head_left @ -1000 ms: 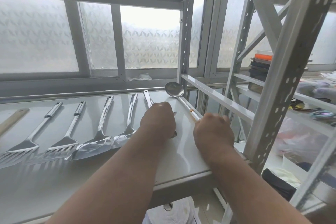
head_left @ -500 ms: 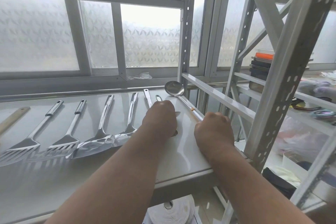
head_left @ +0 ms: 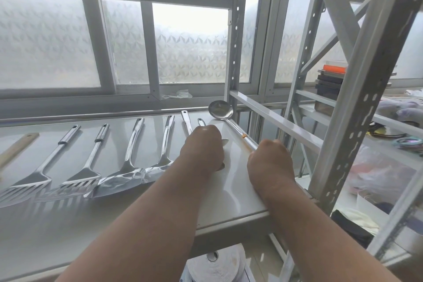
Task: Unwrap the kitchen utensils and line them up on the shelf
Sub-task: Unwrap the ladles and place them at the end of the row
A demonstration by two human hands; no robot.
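Polished steel ladle (head_left: 220, 110), round bowl far, thin handle gripped in right hand (head_left: 270, 162) at right shelf edge. Left hand (head_left: 202, 147) curled over small spoon handle (head_left: 201, 122). Four bare glossy turners (head_left: 91, 167) aligned left on smooth white shelf (head_left: 235, 190). Nearly complete; ladle alignment pending.

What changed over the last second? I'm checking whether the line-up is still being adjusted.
The small utensil under the left hand has slid toward the window, so its handle tip now shows beyond the knuckles. The right hand still grips the ladle, which has not moved. The spatulas stayed put.
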